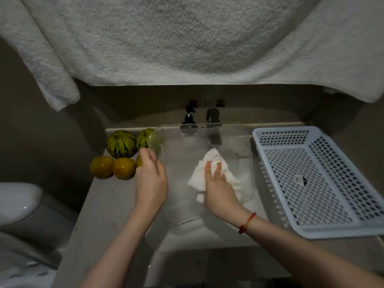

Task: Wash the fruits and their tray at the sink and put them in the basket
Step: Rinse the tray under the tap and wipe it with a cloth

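you're in a home bathroom: a sink (207,235) with black taps (188,117), a hanging towel (166,38), a toilet (16,200).

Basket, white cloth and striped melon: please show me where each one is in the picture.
basket (259,135): head view, on its far left rim.
white cloth (212,155): head view, on its upper fold, above the fingers.
striped melon (120,144): head view, on the middle of its rind.
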`<state>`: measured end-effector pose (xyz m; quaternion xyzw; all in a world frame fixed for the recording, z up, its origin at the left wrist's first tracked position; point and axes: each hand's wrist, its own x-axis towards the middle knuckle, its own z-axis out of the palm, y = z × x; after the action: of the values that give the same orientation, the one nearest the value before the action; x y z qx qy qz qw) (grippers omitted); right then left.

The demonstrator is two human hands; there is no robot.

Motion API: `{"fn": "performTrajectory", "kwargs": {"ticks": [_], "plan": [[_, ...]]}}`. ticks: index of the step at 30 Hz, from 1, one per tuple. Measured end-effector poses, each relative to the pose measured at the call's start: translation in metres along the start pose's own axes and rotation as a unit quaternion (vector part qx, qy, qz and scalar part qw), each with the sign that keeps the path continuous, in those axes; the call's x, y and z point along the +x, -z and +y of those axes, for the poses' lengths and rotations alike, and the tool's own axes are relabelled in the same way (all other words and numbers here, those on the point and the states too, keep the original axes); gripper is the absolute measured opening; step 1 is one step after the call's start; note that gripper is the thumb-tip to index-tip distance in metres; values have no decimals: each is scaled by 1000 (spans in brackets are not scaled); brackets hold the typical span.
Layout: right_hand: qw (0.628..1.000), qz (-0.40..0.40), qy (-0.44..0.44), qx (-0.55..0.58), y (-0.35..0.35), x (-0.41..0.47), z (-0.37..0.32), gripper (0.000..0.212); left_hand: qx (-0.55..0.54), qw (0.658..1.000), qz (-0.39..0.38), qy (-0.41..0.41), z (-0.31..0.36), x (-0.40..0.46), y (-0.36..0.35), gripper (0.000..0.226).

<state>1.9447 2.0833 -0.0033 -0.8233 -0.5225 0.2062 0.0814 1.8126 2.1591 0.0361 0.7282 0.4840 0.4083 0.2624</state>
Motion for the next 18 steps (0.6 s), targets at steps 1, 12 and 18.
{"fn": "performTrajectory", "kwargs": {"ticks": [1,12,18], "plan": [[1000,21,18,5,-2,-1,-7,90,11,1000,20,-20,3,-2,-1,14],[967,50,250,9,3,-19,-44,53,52,981,104,-155,18,10,3,9],[938,53,341,-22,3,-20,-25,61,76,973,98,-193,19,11,10,13]]}}
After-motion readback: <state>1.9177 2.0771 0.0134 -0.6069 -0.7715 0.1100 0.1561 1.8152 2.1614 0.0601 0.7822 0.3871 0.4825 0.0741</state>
